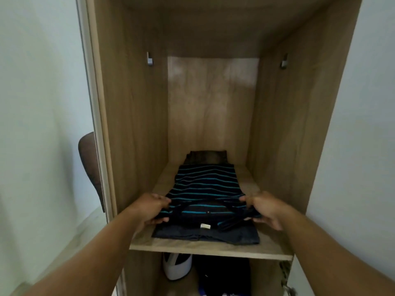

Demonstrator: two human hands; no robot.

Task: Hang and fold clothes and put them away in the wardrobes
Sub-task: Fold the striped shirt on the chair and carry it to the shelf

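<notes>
**Both hands gripping the striped top on the wardrobe shelf**

Pinching the near corners of the folded striped top [205, 184], we are holding it with both hands at once: our left hand [152, 208] is curling fingers and thumb round its near left edge, and our right hand [264, 209] is clamping its near right edge, where a dark strap is bunching under the fingers. We are keeping the top lying flat on a dark folded garment [205, 233] that is resting on the wooden shelf [213, 249] inside the open wardrobe [132, 124]. Another dark garment [206, 157] is showing at the far end of the pile. Below the shelf, a white object [176, 268] is sitting at the left beside dark clothes [224, 274]. A brown chair back [89, 163] is standing left of the wardrobe.
</notes>
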